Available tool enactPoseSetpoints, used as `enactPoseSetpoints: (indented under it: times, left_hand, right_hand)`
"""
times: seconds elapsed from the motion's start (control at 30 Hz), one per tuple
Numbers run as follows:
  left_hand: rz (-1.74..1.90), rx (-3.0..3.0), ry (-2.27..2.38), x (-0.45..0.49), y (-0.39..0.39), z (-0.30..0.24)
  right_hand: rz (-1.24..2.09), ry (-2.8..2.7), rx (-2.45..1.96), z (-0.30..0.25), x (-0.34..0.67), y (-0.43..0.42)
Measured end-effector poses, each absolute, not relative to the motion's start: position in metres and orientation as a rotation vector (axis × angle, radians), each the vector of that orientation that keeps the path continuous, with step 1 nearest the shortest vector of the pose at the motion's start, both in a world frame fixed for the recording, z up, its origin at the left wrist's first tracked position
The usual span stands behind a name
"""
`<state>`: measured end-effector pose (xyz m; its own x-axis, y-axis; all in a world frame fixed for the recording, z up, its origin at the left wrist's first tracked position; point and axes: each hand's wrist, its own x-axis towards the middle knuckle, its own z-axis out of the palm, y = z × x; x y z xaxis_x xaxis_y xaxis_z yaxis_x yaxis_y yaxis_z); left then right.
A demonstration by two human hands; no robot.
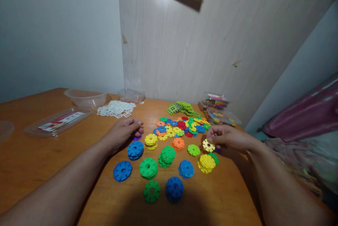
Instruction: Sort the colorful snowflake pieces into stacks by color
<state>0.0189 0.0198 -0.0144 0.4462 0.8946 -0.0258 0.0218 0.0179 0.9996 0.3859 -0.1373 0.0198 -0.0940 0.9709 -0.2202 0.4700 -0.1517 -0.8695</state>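
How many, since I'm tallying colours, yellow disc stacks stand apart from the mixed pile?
2: the farther yellow stack near the left hand, the nearer yellow stack below the right hand. Others could hide behind the hands.

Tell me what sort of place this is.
Probably a room in a home: a brown table against a wall, a pile of colourful plastic discs, and crumpled fabric at the right.
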Motion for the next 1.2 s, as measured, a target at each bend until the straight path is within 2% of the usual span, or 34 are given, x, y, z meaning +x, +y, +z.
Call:
enactPoseSetpoints:
  times: [0.17,0.4,0.5,0.7,0.97,1.2]
  left_hand:
    - [0.864,1.383,0.914,0.020,0.016,-0.009]
    - [0.860,1.385,0.914,0.020,0.016,-0.009]
    - [0.861,1.396,0.903,0.020,0.017,-0.010]
    - [0.848,1.407,0.914,0.020,0.018,-0.011]
    - [0.856,1.392,0.905,0.019,0.018,-0.011]
    - [0.845,1.390,0.903,0.019,0.019,-0.011]
  right_hand:
    - [1.490,-1.622,-1.624,0.031,0.377,-0.149]
    - [1.507,-1.637,-1.629,0.029,0.374,-0.147]
    - [1.375,-1.533,-1.622,0.022,0.382,-0.142]
    - [0.911,-1.233,-1.595,-0.018,0.390,-0.116]
    - [0.342,-1.690,-1.858,-0.029,0.379,-0.093]
    - [0.128,-1.760,-1.933,-0.026,0.373,-0.086]
